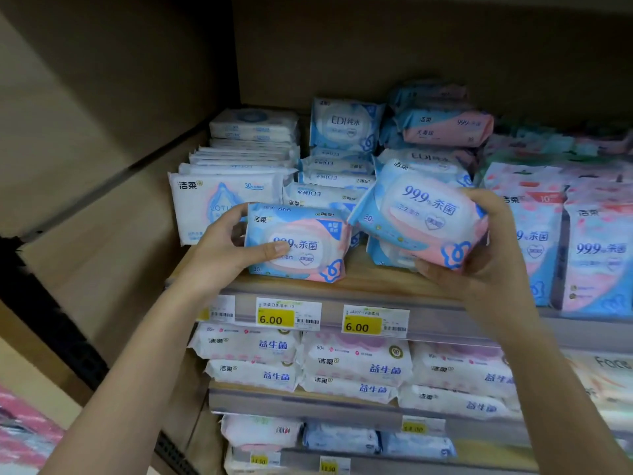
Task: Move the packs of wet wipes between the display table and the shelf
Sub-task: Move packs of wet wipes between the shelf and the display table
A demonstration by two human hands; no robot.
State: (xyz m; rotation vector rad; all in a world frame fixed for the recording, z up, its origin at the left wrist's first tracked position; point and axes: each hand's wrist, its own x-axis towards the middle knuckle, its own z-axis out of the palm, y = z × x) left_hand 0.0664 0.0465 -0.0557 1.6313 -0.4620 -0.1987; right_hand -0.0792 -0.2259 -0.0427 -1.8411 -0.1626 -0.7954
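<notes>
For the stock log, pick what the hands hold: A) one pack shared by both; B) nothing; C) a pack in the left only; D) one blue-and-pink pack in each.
D: the left hand grips the upright pack, the right hand holds the tilted pack.

Blue-pink packs [424, 214]: "99.9% 杀菌". Upright blue pack [346, 126]: "EDI纯水". Yellow price tags [275, 317]: "6.00". Lower packs [359, 366]: "益生菌".

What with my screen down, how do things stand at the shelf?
Left hand grips first pack at shelf front. Right hand holds second pack, tilted. No obstruction seen.
</notes>
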